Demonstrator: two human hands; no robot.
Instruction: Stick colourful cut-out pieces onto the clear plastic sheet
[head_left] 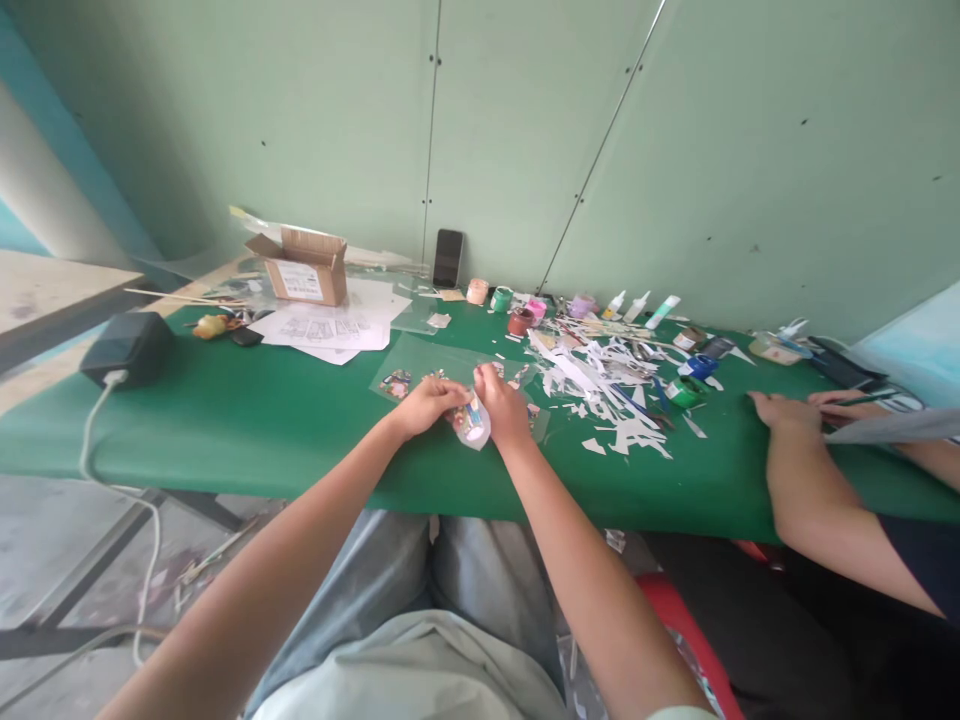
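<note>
A small printed paper cutout [474,428] with a white border is between my hands above the green table. My left hand [430,406] pinches its left side with thumb and fingers. On the other side, my right hand [504,402] is closed at the cutout's upper right edge; whether it also holds a small tool is hidden. Beneath both hands lies a clear plastic sheet [409,360], with several small colourful picture pieces [395,382] on it, partly covered by my fingers.
White paper scraps [600,380] are heaped to the right, near paint jars [520,321] and glue bottles [613,304]. A cardboard box [306,268] sits on printed sheets [337,325] at left. A phone [448,257] leans on the wall. A co-worker's hands [787,410] are at far right.
</note>
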